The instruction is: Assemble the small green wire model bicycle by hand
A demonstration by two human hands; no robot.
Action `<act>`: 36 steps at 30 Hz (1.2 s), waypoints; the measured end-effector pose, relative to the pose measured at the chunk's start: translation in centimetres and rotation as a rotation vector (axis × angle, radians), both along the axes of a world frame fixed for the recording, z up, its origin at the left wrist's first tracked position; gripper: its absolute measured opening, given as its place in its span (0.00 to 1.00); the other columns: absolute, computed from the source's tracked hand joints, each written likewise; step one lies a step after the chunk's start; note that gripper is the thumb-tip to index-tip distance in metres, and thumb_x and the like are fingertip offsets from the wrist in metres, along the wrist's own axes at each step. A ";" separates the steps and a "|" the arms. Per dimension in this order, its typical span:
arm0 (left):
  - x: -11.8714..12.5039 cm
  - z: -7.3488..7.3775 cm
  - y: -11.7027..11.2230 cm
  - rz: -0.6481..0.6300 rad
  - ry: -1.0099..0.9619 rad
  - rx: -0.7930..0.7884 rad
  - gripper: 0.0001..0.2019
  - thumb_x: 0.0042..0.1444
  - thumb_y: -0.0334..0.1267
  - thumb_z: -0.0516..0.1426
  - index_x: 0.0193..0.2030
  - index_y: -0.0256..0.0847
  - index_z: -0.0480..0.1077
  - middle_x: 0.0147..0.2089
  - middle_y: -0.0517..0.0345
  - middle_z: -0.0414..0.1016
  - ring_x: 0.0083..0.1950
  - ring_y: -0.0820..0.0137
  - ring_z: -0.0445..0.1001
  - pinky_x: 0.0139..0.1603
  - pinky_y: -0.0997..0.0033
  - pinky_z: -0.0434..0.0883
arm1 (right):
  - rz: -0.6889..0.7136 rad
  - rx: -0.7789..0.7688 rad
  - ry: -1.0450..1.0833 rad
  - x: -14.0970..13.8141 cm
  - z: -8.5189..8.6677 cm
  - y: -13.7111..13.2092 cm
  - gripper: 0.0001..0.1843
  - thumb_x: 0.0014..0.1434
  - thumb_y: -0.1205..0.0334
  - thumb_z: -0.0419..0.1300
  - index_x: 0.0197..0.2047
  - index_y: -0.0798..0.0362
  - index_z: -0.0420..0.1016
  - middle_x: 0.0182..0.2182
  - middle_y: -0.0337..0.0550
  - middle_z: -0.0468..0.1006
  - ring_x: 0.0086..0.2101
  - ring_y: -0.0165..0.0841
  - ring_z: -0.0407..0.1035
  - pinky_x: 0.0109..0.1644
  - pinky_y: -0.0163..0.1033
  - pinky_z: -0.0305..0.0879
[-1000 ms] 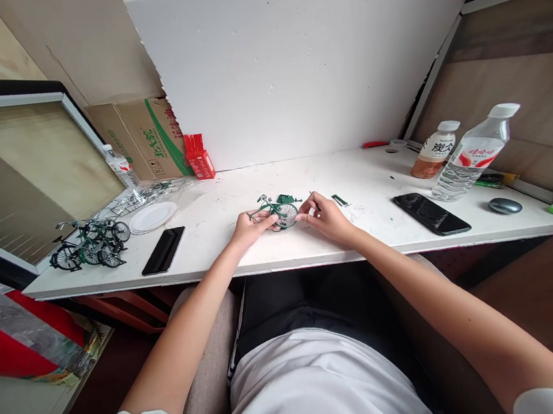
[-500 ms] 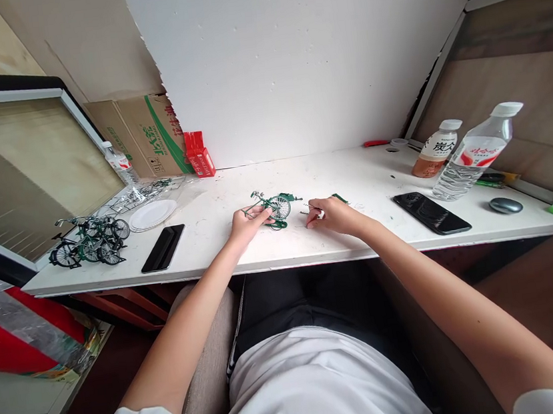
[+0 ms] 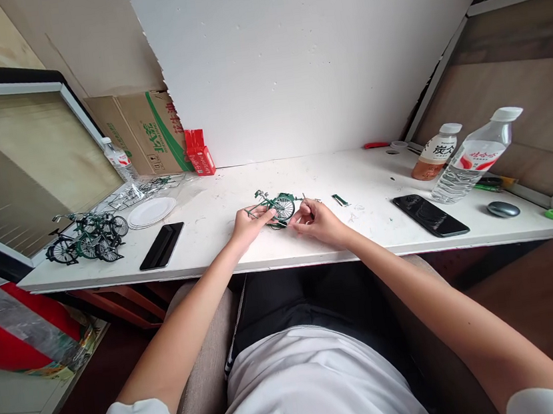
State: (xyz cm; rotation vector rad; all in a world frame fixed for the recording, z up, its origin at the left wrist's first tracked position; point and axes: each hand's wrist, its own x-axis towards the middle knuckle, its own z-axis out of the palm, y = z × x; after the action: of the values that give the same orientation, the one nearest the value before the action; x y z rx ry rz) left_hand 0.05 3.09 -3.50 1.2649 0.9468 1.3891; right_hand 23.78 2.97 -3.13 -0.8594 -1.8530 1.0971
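A small green model bicycle (image 3: pixel 279 204) stands on the white table (image 3: pixel 242 251) straight ahead of me. My left hand (image 3: pixel 249 226) is closed on its front end, near the handlebar and front wheel. My right hand (image 3: pixel 316 220) sits just right of the rear wheel, its fingers pinched on a thin small part that I cannot make out. A loose green piece (image 3: pixel 340 200) lies on the table a little to the right of that hand.
Several finished green model bicycles (image 3: pixel 86 237) stand at the left edge beside a white plate (image 3: pixel 151 212) and a black tray (image 3: pixel 162 245). A black phone (image 3: pixel 430 215), two bottles (image 3: pixel 472 156), a mouse (image 3: pixel 503 209) lie right. A white foam board (image 3: pixel 309 62) leans behind.
My right hand has moved left from beside the loose green piece back to the bicycle's rear wheel. My left hand stayed on the bicycle's front.
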 end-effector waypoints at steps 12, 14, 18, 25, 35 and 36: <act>1.1 -0.3 -0.4 0.006 -0.072 -0.007 0.23 0.47 0.53 0.80 0.37 0.37 0.82 0.40 0.50 0.86 0.42 0.62 0.84 0.55 0.56 0.82 | -0.075 -0.215 0.173 -0.6 -1.7 0.6 0.43 0.52 0.39 0.82 0.40 0.43 0.48 0.41 0.43 0.90 0.23 0.33 0.75 0.23 0.38 0.59; 1.2 -0.3 -0.4 0.008 -0.054 0.001 0.23 0.47 0.53 0.80 0.37 0.37 0.82 0.40 0.50 0.86 0.42 0.62 0.84 0.55 0.56 0.82 | -0.079 -0.225 0.164 -0.6 -1.7 0.6 0.44 0.51 0.38 0.82 0.40 0.43 0.48 0.41 0.43 0.90 0.24 0.33 0.75 0.23 0.38 0.59; 1.3 -0.3 -0.4 0.001 -0.051 0.003 0.24 0.46 0.54 0.80 0.36 0.37 0.82 0.41 0.49 0.87 0.42 0.62 0.84 0.55 0.56 0.82 | -0.085 -0.229 0.162 -0.6 -1.8 0.6 0.45 0.50 0.37 0.82 0.40 0.44 0.48 0.40 0.43 0.90 0.24 0.33 0.76 0.24 0.38 0.60; 1.3 -0.1 -0.5 -0.005 -0.063 -0.018 0.25 0.44 0.54 0.81 0.36 0.37 0.81 0.39 0.52 0.86 0.41 0.62 0.84 0.56 0.55 0.82 | -0.086 -0.236 0.184 -0.7 -1.9 0.8 0.44 0.50 0.39 0.83 0.40 0.43 0.49 0.40 0.42 0.89 0.23 0.30 0.73 0.24 0.37 0.58; 1.3 0.0 -0.6 -0.013 -0.051 -0.018 0.26 0.43 0.55 0.81 0.37 0.37 0.80 0.41 0.49 0.87 0.42 0.60 0.85 0.55 0.53 0.82 | -0.096 -0.261 0.186 -0.7 -1.8 0.6 0.44 0.49 0.39 0.83 0.40 0.43 0.49 0.41 0.41 0.89 0.22 0.27 0.68 0.24 0.37 0.61; 1.3 0.0 -0.7 -0.011 -0.051 -0.019 0.26 0.42 0.54 0.81 0.37 0.37 0.81 0.41 0.49 0.87 0.41 0.61 0.85 0.55 0.54 0.83 | -0.094 -0.263 0.193 -0.7 -1.9 0.6 0.43 0.49 0.40 0.83 0.40 0.44 0.50 0.41 0.41 0.89 0.22 0.27 0.68 0.24 0.37 0.62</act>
State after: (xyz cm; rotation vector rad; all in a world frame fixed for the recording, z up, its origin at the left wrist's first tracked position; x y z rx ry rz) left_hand 1.38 2.44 -3.47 1.2129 0.9147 1.3939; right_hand 23.09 3.60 -4.99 -0.9433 -1.5167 1.3345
